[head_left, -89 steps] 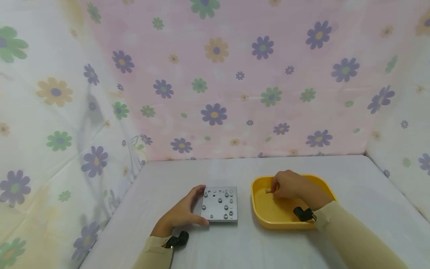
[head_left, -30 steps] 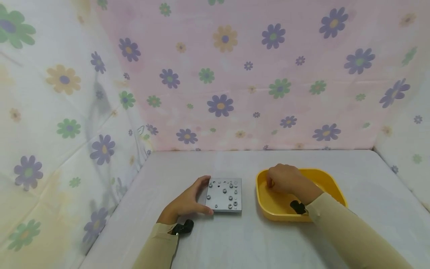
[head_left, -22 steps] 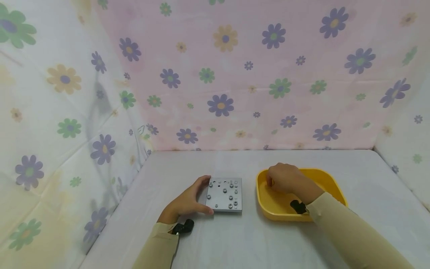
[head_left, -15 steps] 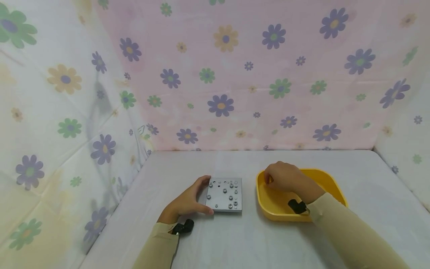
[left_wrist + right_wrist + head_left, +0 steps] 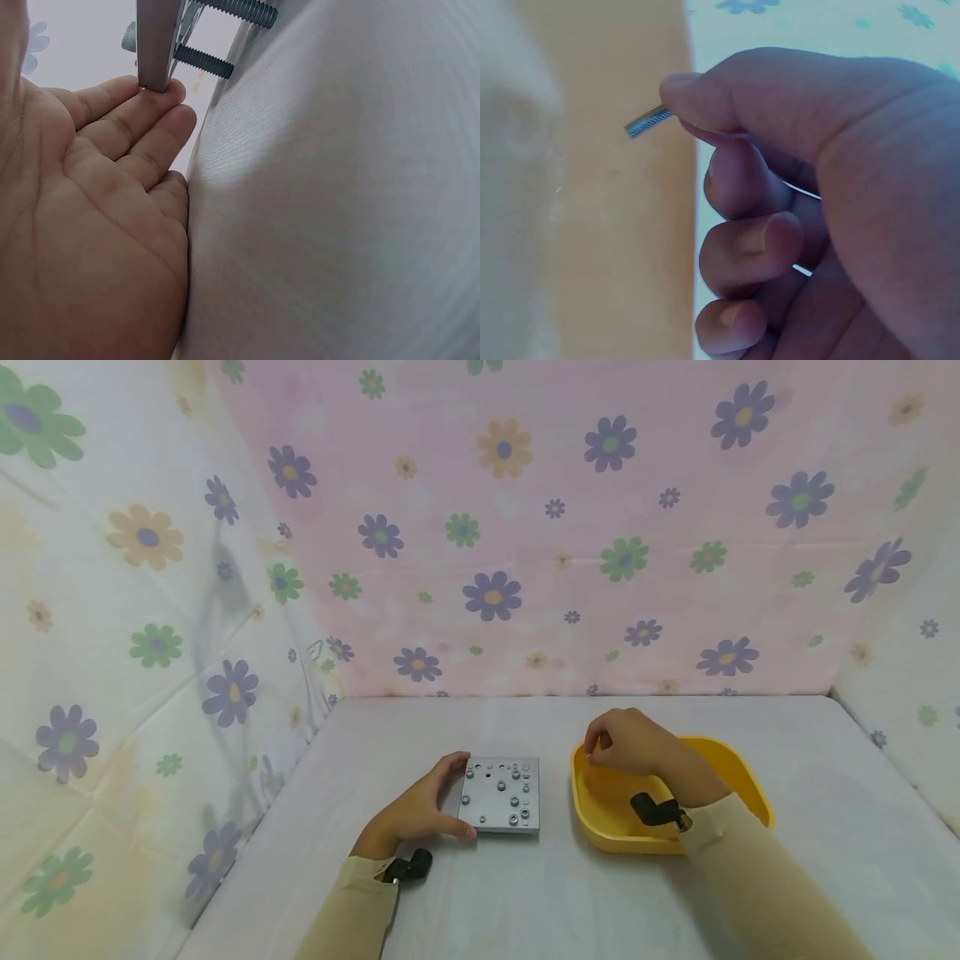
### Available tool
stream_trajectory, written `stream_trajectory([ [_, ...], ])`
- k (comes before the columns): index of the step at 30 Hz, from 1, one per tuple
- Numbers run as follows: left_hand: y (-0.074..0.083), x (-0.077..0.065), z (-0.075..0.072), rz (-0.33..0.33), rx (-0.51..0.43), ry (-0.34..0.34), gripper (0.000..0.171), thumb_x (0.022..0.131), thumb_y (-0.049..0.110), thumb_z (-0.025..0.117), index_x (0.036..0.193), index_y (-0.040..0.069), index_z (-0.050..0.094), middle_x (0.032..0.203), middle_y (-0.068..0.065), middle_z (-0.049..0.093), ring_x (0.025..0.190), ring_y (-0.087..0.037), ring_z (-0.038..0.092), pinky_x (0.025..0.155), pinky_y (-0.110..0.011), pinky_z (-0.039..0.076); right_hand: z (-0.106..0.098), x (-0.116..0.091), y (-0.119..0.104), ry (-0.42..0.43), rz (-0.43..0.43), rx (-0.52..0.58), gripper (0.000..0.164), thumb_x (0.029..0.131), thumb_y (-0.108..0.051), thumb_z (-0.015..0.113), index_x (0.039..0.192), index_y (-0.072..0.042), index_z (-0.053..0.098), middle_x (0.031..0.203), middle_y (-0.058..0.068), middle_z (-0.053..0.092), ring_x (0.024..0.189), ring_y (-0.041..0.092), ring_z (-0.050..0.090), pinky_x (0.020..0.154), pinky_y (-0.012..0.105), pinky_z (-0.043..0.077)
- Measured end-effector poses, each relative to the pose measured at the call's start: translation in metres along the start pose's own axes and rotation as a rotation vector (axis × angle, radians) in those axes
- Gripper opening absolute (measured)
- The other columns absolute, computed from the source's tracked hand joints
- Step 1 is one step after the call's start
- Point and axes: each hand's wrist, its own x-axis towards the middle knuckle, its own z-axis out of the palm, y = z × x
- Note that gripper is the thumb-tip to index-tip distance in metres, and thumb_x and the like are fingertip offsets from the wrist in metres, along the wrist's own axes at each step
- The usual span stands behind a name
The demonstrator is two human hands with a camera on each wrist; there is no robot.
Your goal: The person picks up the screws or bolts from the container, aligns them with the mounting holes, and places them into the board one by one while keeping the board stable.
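A square silver metal plate (image 5: 491,806) with several socket-head screws and holes in it sits left of the yellow tray. My left hand (image 5: 416,810) holds it at the left side, thumb at the near corner and fingers at the far one. In the left wrist view, fingertips touch the edge of the plate (image 5: 156,45), and threaded screw shanks (image 5: 204,61) stick out from its underside. Over the left rim of the tray, my right hand (image 5: 633,743) pinches a small screw (image 5: 646,121) between thumb and index finger. Its threaded end shows; the fingers hide the rest.
The yellow tray (image 5: 622,843) stands on the white-covered table (image 5: 540,910), a hand's width right of the plate. Flower-printed cloth (image 5: 517,643) rises behind the table and along both sides. Black wrist cameras (image 5: 408,866) are strapped at both sleeves.
My right hand has lifted from inside the tray up to its far left rim, with the screw in its fingertips. The left hand and plate stay put; the head view shifted slightly earlier.
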Motion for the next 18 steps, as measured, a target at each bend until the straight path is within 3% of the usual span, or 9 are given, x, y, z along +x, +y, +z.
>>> stream_trajectory([
  [9, 0.0023, -0.0023, -0.0015, -0.014, 0.005, 0.002, 0.126, 0.059, 0.045, 0.099, 0.162, 0.026, 0.028, 0.165, 0.007, 0.037, 0.157, -0.019, 0.028, 0.129, -0.054, 0.014, -0.0031, -0.0008, -0.0006, 0.061, -0.027, 0.156, 0.005, 0.093, -0.024, 0.076, 0.098, -0.023, 0.077, 0.073, 0.001, 0.061, 0.064, 0.019, 0.052, 0.059, 0.031, 0.045],
  [18, 0.0006, -0.0004, -0.0027, 0.001, 0.007, -0.005, 0.128, 0.059, 0.048, 0.099, 0.162, 0.024, 0.027, 0.164, 0.009, 0.038, 0.157, -0.018, 0.028, 0.129, -0.053, 0.015, -0.0003, 0.0043, -0.0078, 0.101, -0.015, 0.239, 0.013, 0.092, -0.028, 0.077, 0.102, -0.02, 0.078, 0.073, 0.002, 0.06, 0.066, 0.02, 0.053, 0.059, 0.03, 0.045],
])
